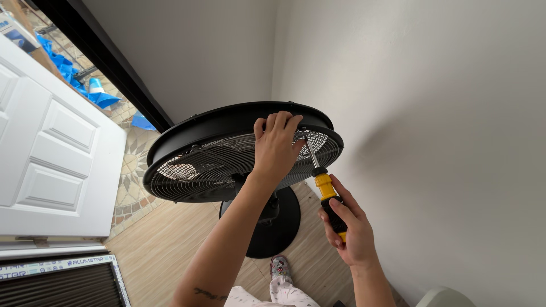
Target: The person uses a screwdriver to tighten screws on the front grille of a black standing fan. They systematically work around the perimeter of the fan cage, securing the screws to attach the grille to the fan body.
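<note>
- Against the white wall, the round black wire-grille pedestal fan (227,159) is standing on its base.
- Left hand (276,149) is gripping the fan's rim.
- Right hand (348,230) is clasping a yellow-and-black-handled screwdriver (321,179), tip touching the grille edge.

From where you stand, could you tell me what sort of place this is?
Probably a home, by an entrance. A white panelled door stands open onto patterned tiles, and the black pedestal fan stands on a wood-look floor beside plain walls.
</note>
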